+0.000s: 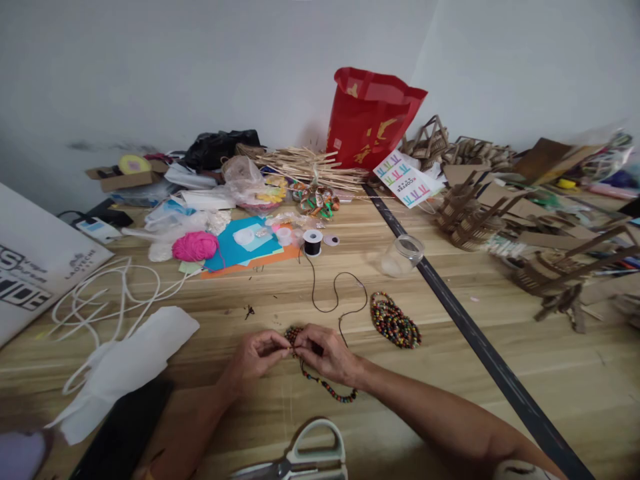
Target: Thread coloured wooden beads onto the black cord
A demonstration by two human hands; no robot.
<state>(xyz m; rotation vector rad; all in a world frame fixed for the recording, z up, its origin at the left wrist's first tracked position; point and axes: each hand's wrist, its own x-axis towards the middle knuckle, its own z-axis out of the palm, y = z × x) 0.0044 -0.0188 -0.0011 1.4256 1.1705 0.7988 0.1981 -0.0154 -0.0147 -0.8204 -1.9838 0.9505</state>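
My left hand (257, 359) and my right hand (326, 353) meet fingertip to fingertip just above the table, both pinched on a string of beads. The tiny piece right between the fingertips is too small to make out. Multicoloured beads (330, 392) on dark cord curve out below my right hand, and more lie behind the fingers. A thin black cord (327, 311) runs from a spool (313, 243) and passes behind my right hand. To the right lies a coiled bundle of bead strands (394, 321). White-handled scissors (316, 448) rest at the near edge of view.
A clear jar (401, 256) stands beside a dark strip (465, 320) crossing the table. Pink yarn (195, 247), blue sheets (250, 241) and a red bag (373, 120) lie farther back. Small woven baskets (470, 217) are at right; white paper (135, 363) and cable (120, 303) at left.
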